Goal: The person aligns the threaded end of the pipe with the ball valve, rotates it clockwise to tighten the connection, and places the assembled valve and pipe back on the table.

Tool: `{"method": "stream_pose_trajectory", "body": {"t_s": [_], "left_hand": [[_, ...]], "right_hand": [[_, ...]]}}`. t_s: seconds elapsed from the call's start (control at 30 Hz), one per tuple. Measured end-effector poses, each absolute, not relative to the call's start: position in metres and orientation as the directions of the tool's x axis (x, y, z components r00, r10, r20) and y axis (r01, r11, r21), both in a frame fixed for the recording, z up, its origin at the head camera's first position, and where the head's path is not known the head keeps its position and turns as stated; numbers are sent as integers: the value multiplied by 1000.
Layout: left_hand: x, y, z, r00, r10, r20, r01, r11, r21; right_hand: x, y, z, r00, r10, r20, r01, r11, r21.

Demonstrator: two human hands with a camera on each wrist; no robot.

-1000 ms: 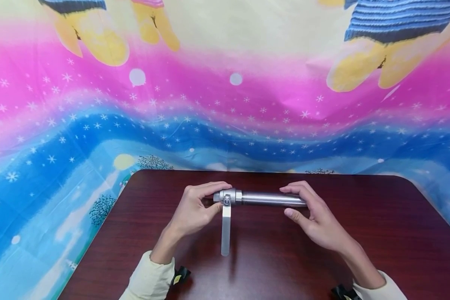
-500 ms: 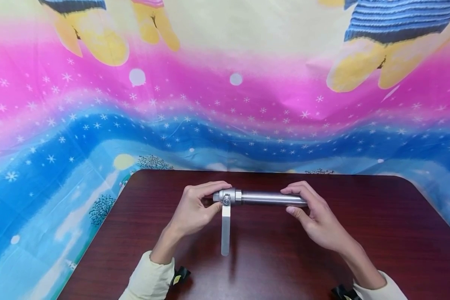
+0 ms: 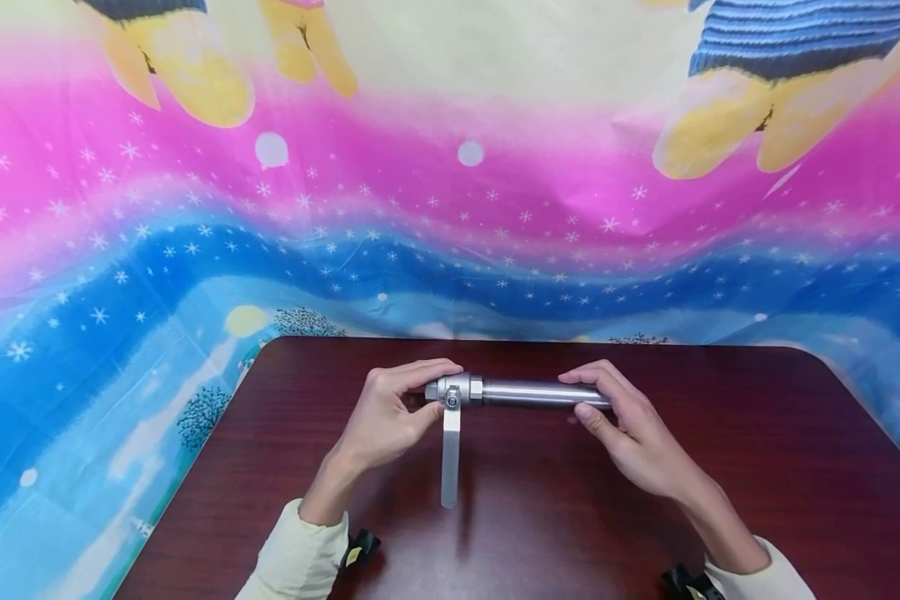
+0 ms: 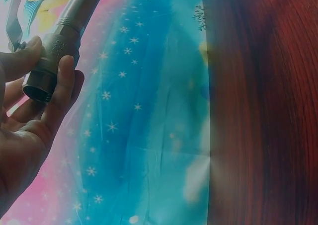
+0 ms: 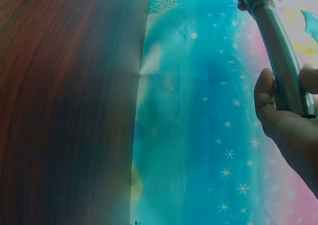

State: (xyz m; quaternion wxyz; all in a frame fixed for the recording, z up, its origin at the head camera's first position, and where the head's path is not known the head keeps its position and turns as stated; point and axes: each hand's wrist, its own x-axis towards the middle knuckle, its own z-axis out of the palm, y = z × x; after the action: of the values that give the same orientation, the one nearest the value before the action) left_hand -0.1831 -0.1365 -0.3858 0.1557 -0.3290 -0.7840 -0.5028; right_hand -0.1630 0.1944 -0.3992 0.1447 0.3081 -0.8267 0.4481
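Note:
A metal ball valve point(image 3: 456, 389) is joined to a steel pipe point(image 3: 528, 392), and the two lie level across the head view, held above the table. The valve's flat lever handle point(image 3: 451, 458) points toward the person. My left hand point(image 3: 382, 417) grips the valve body at its left end, thumb in front and fingers behind. In the left wrist view the valve's open end point(image 4: 39, 88) faces the camera. My right hand point(image 3: 641, 437) holds the pipe's far right end between thumb and fingers. The right wrist view shows the pipe point(image 5: 280, 53) running up from that hand.
Below the hands lies a dark red-brown wooden table point(image 3: 540, 525) with rounded far corners. Behind it hangs a printed cloth point(image 3: 420, 208) in pink and blue with snowflakes. Both wrists carry small black straps point(image 3: 362, 550).
My right thumb has moved up against the pipe's near side and slightly to the right. The left hand keeps its grip on the valve. The head view has shifted very slightly.

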Motion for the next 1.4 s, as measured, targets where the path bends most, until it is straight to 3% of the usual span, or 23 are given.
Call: {"method": "stream_pose_trajectory", "body": {"t_s": [0.93, 1.2, 1.4], "left_hand": [[-185, -133, -389, -803, 328, 497, 588, 310, 747], [-184, -134, -389, -796, 316, 517, 602, 321, 731], [-184, -134, -389, -797, 314, 515, 600, 316, 735]], "right_hand": [[-172, 192, -407, -760, -356, 543, -650, 426, -630], [-173, 192, -405, -809, -372, 456, -579, 372, -725], [-172, 193, -402, -798, -395, 456, -593, 377, -712]]}}
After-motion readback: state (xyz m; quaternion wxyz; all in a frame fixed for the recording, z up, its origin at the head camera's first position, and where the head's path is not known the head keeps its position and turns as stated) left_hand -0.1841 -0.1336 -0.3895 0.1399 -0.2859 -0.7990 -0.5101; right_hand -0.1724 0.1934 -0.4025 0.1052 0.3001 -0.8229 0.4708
